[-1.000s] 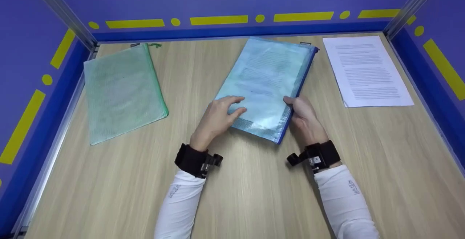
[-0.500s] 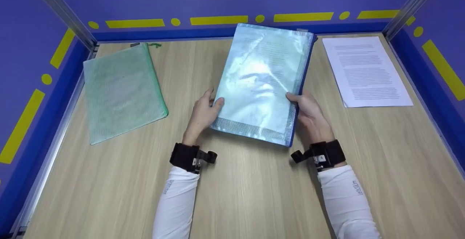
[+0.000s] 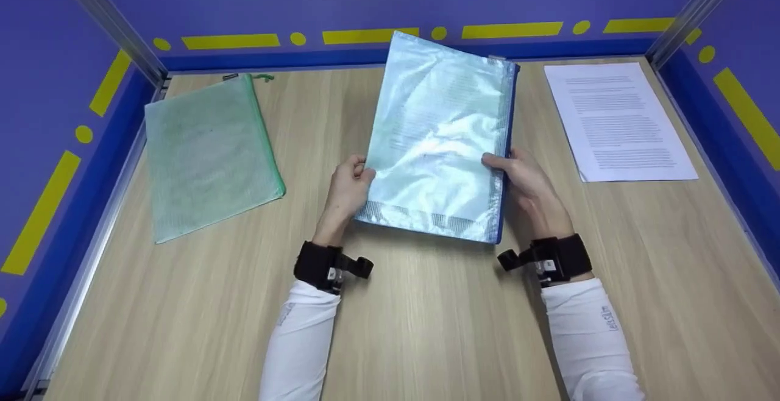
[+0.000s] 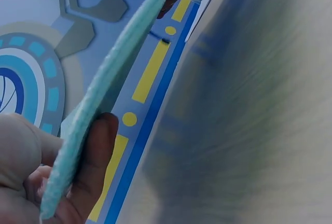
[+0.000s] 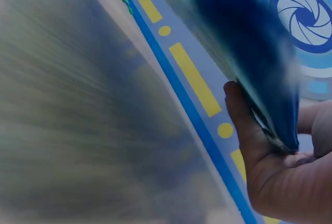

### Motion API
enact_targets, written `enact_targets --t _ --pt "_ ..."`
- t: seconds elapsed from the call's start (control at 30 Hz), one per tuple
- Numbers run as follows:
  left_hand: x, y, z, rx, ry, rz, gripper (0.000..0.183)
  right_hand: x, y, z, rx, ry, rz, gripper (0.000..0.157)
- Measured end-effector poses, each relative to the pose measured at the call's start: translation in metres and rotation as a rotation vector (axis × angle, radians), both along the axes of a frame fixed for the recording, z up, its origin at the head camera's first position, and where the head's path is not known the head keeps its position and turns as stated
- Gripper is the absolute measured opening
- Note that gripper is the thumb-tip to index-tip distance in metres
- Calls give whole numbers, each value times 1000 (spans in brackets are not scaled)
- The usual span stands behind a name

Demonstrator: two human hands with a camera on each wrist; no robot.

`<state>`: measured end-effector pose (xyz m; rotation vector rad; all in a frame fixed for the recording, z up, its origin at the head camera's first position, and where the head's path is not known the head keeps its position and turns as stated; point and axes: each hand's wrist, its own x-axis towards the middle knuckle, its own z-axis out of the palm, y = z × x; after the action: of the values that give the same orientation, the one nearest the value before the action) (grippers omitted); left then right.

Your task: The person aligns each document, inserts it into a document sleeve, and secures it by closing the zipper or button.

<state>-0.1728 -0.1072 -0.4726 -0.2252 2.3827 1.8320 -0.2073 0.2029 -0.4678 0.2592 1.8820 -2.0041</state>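
Note:
A translucent blue zip document pouch (image 3: pixel 436 145) with printed paper showing through it is held up off the table, tilted. My left hand (image 3: pixel 347 191) grips its left edge near the lower corner, thumb in front and fingers behind, as the left wrist view shows with the pouch edge (image 4: pixel 98 89) between them. My right hand (image 3: pixel 531 184) holds the dark blue zip edge (image 5: pixel 259 68) on the other side, thumb on the front face and fingers behind.
A green mesh zip pouch (image 3: pixel 210 163) lies flat at the left of the wooden table (image 3: pixel 420 322). Printed white sheets (image 3: pixel 621 124) lie at the back right. Purple-blue walls with yellow dashes (image 3: pixel 512 29) stand around the back and sides.
The left hand went from hovering over the blue pouch to gripping its left edge. The pouch has been lifted off the table and turned more upright, its top shifting left.

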Motion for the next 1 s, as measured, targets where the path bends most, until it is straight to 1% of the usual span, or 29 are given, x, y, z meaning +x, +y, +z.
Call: enact_targets --t 0.1,0.17,0.23,0.3,0.37,0.47,0.57,0.67,0.8,0.9,1.0 --pt "1 4 -1 13 -2 37 34 1 2 3 21 7 45 73" --pt "0 6 -4 6 -2 47 36 1 5 4 66 20 64 75" --pt "0 8 -6 -6 -6 48 37 2 10 5 129 38 78 75" --pt "-1 9 -8 -18 -20 34 37 1 14 6 190 58 94 71" --pt "-2 9 -11 -34 -40 3 35 0 19 5 239 74 117 69" --pt "-4 8 -12 -78 -61 -74 35 0 25 5 296 89 145 67" --pt "-4 9 -11 -143 -76 -163 37 1 32 4 366 90 166 65" --pt "-3 9 -9 -203 -100 -220 38 2 37 2 430 79 192 64" --pt "-2 8 -8 -266 -126 -251 43 3 37 0 498 53 211 66" --pt "-2 8 -9 -304 -131 -260 43 3 35 -2 516 35 221 68" --pt "-2 7 -10 -347 -131 -273 39 1 32 -4 523 26 234 67"
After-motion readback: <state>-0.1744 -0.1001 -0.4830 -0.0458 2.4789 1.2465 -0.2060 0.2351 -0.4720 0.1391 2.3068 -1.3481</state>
